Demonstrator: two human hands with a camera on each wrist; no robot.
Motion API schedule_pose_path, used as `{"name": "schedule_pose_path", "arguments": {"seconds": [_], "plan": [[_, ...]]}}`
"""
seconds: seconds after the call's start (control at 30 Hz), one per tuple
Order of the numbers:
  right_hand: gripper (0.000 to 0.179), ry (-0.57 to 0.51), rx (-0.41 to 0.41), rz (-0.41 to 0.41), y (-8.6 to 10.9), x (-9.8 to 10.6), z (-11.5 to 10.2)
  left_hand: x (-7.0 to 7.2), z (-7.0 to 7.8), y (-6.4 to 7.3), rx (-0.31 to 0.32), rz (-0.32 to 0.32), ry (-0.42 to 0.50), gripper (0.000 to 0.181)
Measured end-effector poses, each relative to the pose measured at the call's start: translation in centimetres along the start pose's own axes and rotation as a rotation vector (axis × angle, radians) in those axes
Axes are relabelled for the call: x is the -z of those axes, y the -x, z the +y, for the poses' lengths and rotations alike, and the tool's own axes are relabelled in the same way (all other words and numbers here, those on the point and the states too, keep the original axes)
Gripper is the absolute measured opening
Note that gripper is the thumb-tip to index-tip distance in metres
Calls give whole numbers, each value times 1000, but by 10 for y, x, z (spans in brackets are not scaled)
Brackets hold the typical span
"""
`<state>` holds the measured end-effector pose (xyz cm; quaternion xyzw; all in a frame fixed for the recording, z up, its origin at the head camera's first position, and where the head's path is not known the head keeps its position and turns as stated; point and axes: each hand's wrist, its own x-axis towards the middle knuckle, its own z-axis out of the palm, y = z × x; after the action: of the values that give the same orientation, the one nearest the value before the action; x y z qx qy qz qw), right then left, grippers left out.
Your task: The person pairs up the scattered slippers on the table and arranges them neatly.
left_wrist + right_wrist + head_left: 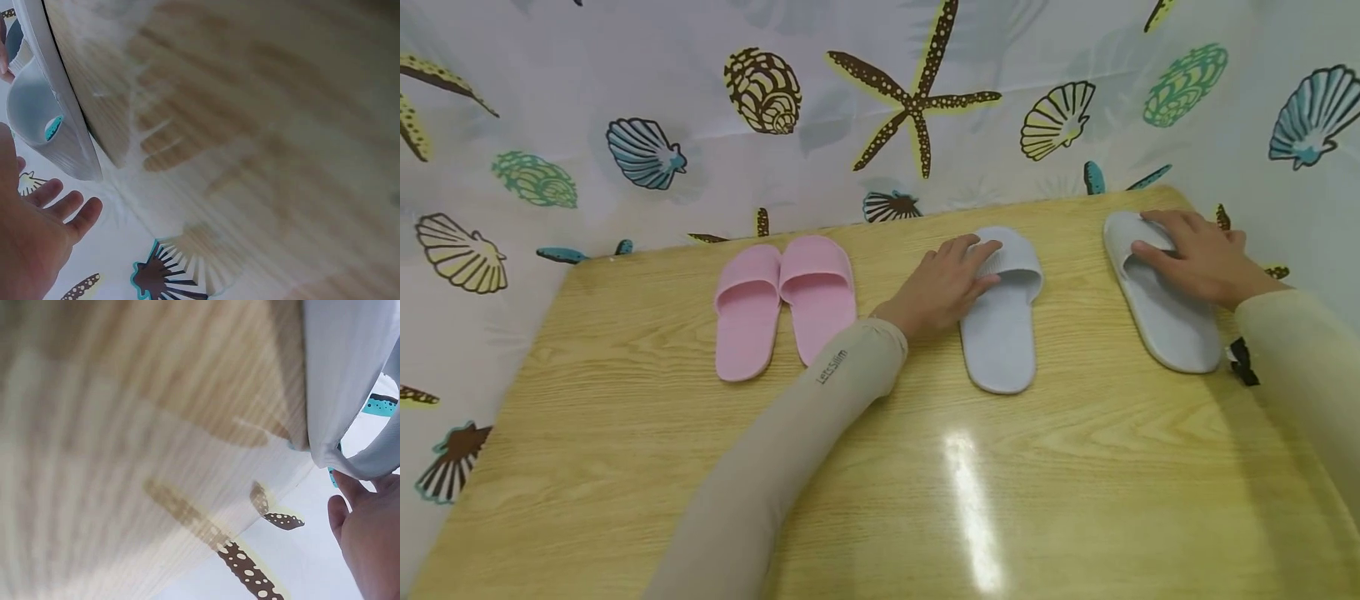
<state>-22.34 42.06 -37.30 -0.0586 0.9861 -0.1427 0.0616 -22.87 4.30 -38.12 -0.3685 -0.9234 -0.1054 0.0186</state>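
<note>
In the head view, my left hand [942, 287] is at the left pale grey slipper [1002, 350], its loosely bent, spread fingers reaching over the ribbed strap. The left wrist view shows that hand's fingers [69, 206] extended beside the strap [56, 147]. To the right, my right hand [1198, 254] lies across the strap of the other grey slipper [1180, 321], thumb near the strap's opening and fingers stretched over its far side. Seen from the right wrist, its fingers [350, 487] meet the strap's edge [369, 465]. The grey slippers stand apart, toes toward the back, the right one angled.
A pair of pink slippers [747, 333] sits side by side on the left, partly behind my left forearm. All rest on a glossy wood-grain table [625, 433]. A shell-and-starfish cloth [700, 75] hangs behind it. A small black item [1243, 362] is by my right sleeve.
</note>
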Motion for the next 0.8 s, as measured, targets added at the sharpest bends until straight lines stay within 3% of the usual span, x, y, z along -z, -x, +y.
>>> {"name": "schedule_pose_path", "arguments": {"seconds": [0.17, 0.4, 0.8], "plan": [[75, -29, -1, -45, 1, 0, 1, 0, -2, -6, 15, -56, 43, 58], [70, -46, 23, -50, 2, -1, 4, -2, -3, -12, -68, -102, 75, 54], [68, -67, 27, -61, 4, -4, 2, -3, -4, -12, -112, -68, 121, 46]]}}
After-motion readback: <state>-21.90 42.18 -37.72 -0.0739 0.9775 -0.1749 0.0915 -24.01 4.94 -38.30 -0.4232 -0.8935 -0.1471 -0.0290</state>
